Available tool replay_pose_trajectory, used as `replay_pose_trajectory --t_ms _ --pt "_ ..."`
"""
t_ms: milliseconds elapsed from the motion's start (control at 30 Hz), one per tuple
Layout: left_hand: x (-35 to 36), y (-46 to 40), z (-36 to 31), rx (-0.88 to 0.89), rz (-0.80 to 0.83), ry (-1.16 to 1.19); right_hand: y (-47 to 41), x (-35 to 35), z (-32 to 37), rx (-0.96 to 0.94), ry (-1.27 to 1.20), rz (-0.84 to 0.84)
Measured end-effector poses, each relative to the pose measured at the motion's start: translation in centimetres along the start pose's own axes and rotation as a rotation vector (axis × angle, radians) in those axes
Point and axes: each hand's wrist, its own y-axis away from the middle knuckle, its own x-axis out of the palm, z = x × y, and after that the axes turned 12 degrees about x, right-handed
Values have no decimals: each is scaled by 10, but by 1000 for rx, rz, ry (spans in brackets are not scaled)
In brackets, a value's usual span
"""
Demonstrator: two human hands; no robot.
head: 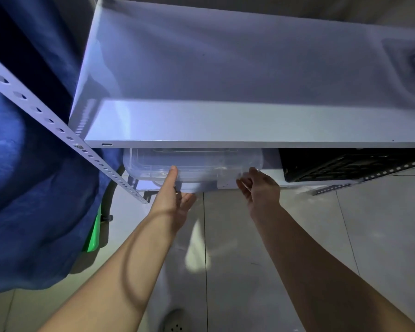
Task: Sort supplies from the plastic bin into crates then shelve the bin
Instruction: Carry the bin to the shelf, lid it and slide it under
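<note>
There, the left hand [175, 200] was spread flat, its thumb raised against the front wall of the clear plastic bin [194, 164] and its fingers reaching beneath the bin's front edge, so it pressed on the bin without closing round it. The right hand [258, 188] met the bin's front right corner with fingers loosely curled; whether they pinched the rim or merely pushed it could not be told. Both bare forearms stretched up from the bottom of the view.

The bin sat on the lower shelf [228, 184], toward that shelf's left end, its front edge about level with the shelf's front edge and its back half hidden under the white shelf above [249, 125]. It looked empty, though its far part was out of sight. A black crate [340, 164] stood on the same lower shelf toward the right end, apart from the bin.

A perforated white upright [58, 128] ran along the rack's left side, with blue cloth [34, 212] hanging beside it and something green [94, 233] at the cloth's lower edge. Pale floor tiles [345, 236] lay below.
</note>
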Motion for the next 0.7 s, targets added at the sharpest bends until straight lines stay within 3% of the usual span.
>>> replay_pose_trajectory --t_ms 100,333,700 --pt "7 1 1 3 26 -34 1 3 2 3 25 -9" --pt "30 -9 -10 -33 -125 105 -3 7 5 -27 97 -42" --pt "55 -22 -15 -12 -234 -13 -14 18 17 -44 131 -71"
